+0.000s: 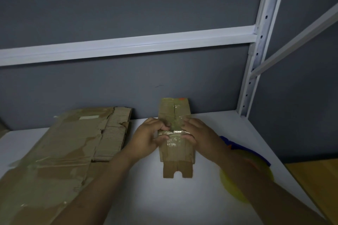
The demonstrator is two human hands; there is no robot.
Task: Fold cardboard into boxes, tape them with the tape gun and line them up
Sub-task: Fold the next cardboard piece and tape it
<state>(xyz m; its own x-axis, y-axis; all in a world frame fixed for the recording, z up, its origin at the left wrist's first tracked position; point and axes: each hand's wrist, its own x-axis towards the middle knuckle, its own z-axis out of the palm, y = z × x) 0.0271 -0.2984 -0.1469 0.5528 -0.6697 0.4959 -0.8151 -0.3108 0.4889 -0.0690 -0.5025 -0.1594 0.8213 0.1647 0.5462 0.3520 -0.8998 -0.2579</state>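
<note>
At the far left lies a pile of flattened cardboard [60,151], large, torn at its far right corner and patched with strips of clear and brown tape. It rests on the white shelf [146,197] and its far edge reaches the grey wall [109,5].

Just right of that pile is my left hand [148,137]. Its fingers are curled over the left edge of the small cardboard piece [175,153] and my thumb presses the near face, so I am pinching that edge.

The small cardboard piece is a narrow flattened box in the middle of the shelf, between my 2 hands. Shiny clear tape crosses its middle and runs along its centre seam. Its far end rises in front of the wall and carries an orange mark at the right corner. Its near end has a flap with 1 notch cut in it.

My right hand [197,133] holds the right edge, fingers laid over the taped top and thumb curled against the face below the fold.

Behind my right forearm lies the tape gun [256,166], blurred, blue with a yellow part, on the shelf near its right edge. Further right stands a white perforated upright [261,42] of the rack, and beyond it there is wooden floor [320,179].
</note>
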